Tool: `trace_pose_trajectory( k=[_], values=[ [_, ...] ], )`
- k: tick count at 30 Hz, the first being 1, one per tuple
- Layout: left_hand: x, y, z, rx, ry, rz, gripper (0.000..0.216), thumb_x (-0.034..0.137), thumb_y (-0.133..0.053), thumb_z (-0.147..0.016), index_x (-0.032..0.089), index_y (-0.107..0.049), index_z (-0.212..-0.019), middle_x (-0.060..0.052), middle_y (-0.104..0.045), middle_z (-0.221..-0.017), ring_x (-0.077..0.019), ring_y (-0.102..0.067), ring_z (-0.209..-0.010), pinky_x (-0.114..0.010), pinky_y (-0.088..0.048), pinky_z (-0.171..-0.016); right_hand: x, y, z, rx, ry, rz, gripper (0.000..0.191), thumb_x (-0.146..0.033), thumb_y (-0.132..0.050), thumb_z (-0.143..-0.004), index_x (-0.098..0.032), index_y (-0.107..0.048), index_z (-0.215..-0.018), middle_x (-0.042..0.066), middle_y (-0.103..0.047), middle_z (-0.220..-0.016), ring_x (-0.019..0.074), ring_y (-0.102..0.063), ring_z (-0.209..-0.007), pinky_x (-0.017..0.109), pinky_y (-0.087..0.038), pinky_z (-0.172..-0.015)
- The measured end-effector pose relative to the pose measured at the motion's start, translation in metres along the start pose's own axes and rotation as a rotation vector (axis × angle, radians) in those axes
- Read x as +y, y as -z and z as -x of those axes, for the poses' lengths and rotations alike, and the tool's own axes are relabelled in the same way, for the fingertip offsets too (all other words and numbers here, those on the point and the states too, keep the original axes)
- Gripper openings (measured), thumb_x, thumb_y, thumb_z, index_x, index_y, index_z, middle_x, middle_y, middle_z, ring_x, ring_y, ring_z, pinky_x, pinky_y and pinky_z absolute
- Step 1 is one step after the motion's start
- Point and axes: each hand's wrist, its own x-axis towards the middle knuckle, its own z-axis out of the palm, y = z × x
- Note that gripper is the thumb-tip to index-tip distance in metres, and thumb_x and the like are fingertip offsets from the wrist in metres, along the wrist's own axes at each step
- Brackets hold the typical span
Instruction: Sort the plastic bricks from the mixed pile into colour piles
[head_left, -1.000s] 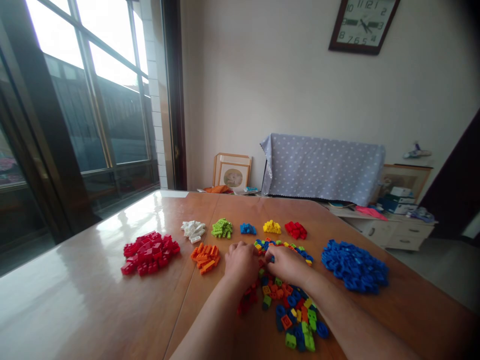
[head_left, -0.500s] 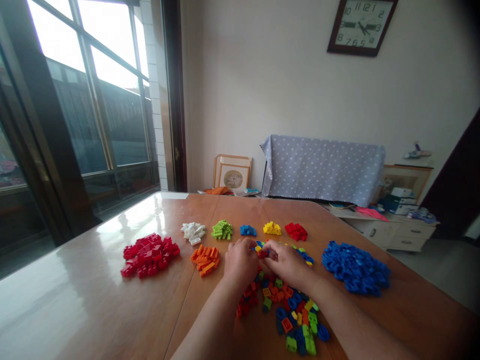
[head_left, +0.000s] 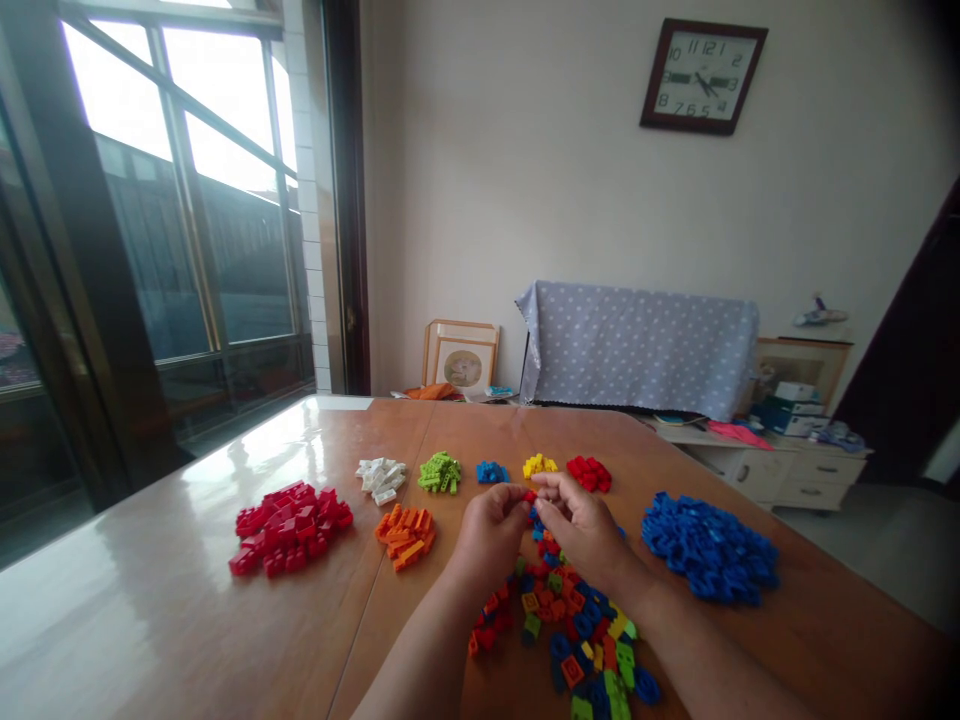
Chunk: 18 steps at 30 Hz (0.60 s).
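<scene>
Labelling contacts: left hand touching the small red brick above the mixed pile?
Touching. Head view: the left hand closes its fingertips on the red brick with no gap showing; the right hand pinches its other side.

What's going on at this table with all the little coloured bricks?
A person's left hand and right hand pinch a small red brick between them, just above a mixed pile of bricks on the wooden table. Single-colour piles lie around: a big red pile and an orange pile to the left, a big blue pile to the right, and behind, a white heap, green heap, small blue heap, yellow heap and small red heap in a row.
</scene>
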Motion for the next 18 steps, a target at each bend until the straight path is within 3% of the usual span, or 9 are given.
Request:
trace_pose_trajectory(
  k=[5,11,18],
  values=[
    [0.001,-0.003,0.002,0.000,0.044,0.091,0.030,0.037,-0.072,-0.079,0.011,-0.073,-0.094,-0.006,-0.071,-0.083,-0.0174,-0.063,-0.080,-0.027,-0.049,-0.076,-0.004,0.003,-0.001,-0.002,0.028,-0.094,0.023,-0.039,-0.058,-0.093,-0.021,-0.071,-0.099,0.006,-0.072,-0.097,0.0200,-0.067,-0.090,0.031,-0.054,-0.083],
    [-0.001,-0.002,0.002,-0.021,0.054,0.159,0.039,0.048,-0.076,-0.078,0.011,-0.071,-0.091,-0.005,-0.068,-0.082,-0.0141,-0.058,-0.075,-0.024,-0.044,-0.070,-0.012,0.005,0.001,-0.010,-0.051,-0.271,0.027,-0.044,-0.059,-0.093,-0.019,-0.068,-0.099,0.006,-0.072,-0.094,0.0211,-0.066,-0.089,0.033,-0.053,-0.082],
    [-0.006,0.000,0.002,-0.067,0.011,0.121,0.035,0.048,-0.068,-0.087,0.013,-0.067,-0.088,-0.004,-0.066,-0.082,-0.0144,-0.057,-0.077,-0.025,-0.044,-0.072,-0.019,0.008,0.002,-0.027,-0.103,-0.349,0.025,-0.045,-0.061,-0.092,-0.021,-0.066,-0.093,0.003,-0.068,-0.086,0.0184,-0.062,-0.079,0.031,-0.051,-0.073]
  ],
)
